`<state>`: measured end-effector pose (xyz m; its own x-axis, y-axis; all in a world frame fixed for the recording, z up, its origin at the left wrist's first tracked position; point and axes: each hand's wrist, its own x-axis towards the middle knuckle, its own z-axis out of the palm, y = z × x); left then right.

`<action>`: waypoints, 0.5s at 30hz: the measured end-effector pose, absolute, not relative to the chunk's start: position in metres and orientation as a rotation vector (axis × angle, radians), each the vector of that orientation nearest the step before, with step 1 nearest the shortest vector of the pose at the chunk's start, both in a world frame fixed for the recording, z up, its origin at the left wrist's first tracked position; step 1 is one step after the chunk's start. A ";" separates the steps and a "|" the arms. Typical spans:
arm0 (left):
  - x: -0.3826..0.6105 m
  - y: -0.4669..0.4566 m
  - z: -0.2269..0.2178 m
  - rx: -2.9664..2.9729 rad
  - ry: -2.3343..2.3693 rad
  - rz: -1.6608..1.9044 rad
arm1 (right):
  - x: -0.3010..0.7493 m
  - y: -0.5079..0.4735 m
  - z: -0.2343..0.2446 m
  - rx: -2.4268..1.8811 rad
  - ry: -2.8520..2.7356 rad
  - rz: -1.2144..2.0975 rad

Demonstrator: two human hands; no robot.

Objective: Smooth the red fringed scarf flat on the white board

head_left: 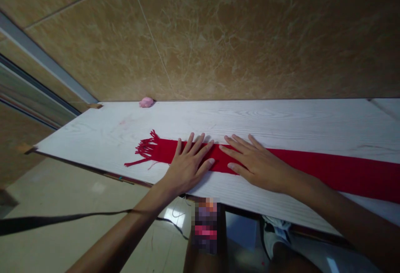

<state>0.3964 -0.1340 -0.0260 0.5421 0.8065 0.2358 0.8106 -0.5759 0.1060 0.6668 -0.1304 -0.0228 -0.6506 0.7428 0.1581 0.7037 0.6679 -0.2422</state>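
Observation:
A long red scarf [328,169] lies flat along a white wood-grain tabletop [265,118], its fringed end [145,150] pointing left. My left hand [189,162] rests palm down on the scarf just right of the fringe, fingers spread. Close beside it, my right hand [256,160] also lies flat on the red cloth, fingers pointing left. Neither hand grips anything.
A small pink object [146,102] sits at the table's far edge against the brown marbled wall [234,35]. The table's left end [37,148] overhangs a tiled floor. A dark strap [62,219] runs across the floor below my left arm.

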 end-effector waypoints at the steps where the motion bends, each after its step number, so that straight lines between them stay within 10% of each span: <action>1: 0.397 -0.134 -0.023 -2.775 -1.451 -0.354 | 0.667 -0.131 -0.025 -1.145 -2.648 0.222; 15: 0.394 -0.125 -0.002 -2.855 -1.570 0.018 | 0.671 -0.134 -0.028 -1.081 -2.675 0.251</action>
<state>0.3937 -0.1248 -0.0022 0.5372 0.8409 -0.0659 0.8422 -0.5305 0.0965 0.6711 -0.1339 -0.0280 -0.6957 0.7002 0.1604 0.6580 0.7108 -0.2485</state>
